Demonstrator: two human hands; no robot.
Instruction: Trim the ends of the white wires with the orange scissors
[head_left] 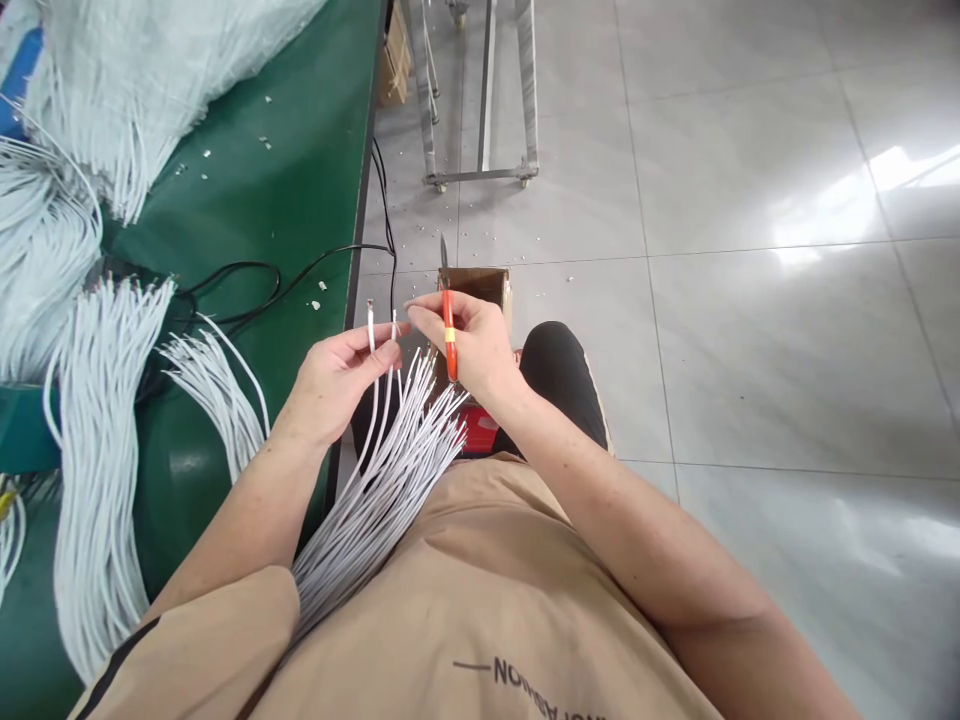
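My left hand [341,375] pinches white cables [385,400] between thumb and fingers, their cut ends pointing up. In my right hand [480,345] is a slim tool with a red-orange handle [450,340], a yellow band and a dark pointed tip aimed away from me. The thumb and forefinger of that hand come close to the cable ends; whether they touch them I cannot tell. A thick bundle of white cables [390,490] lies across my lap below both hands, its ends fanned out to the right.
On the green table [300,170] at left lie more white cable bundles [101,470], a plastic-wrapped bundle [150,80] and a black cord [300,265]. An open cardboard box [487,283] stands beyond my hands. A wheeled metal frame [484,175] is further off on the tiled floor.
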